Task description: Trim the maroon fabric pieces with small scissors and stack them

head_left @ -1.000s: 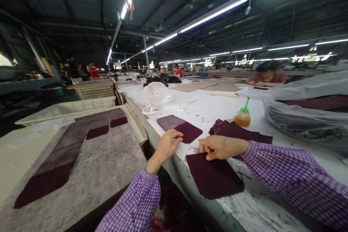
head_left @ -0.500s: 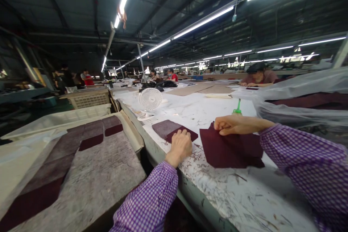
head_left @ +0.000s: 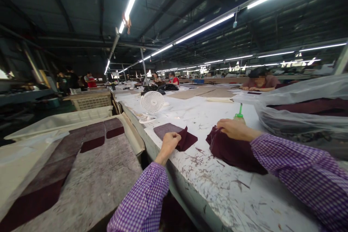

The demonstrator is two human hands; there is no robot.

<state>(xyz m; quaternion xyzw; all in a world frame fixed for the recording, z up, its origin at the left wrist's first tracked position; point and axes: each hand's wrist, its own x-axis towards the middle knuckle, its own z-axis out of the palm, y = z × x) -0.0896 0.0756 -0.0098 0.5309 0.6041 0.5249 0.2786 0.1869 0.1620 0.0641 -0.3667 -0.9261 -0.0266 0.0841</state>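
Note:
A dark maroon fabric piece (head_left: 188,140) lies on the white table beside a greyish-purple piece (head_left: 167,129). My left hand (head_left: 170,143) pinches the maroon piece's near-left edge, which is lifted and folded over. To the right, my right hand (head_left: 235,128) is closed on the upper edge of a larger maroon fabric (head_left: 235,151), which bunches and drapes onto the table. My right fingertips are partly hidden in its folds. Just behind that hand stands a bottle with a green nozzle cap (head_left: 239,115), its lower part hidden.
A small white fan (head_left: 152,102) stands on the table's left side. At left, a stained board (head_left: 108,163) bears rows of maroon and greyish pieces, by a cream bin (head_left: 59,121). Clear plastic sheeting (head_left: 307,94) covers maroon fabric at right. A co-worker (head_left: 261,79) leans over the far side.
My left hand has gone from lying over the maroon piece to pinching and lifting its edge. The larger fabric under my right hand has gone from flat to bunched, shifting slightly right.

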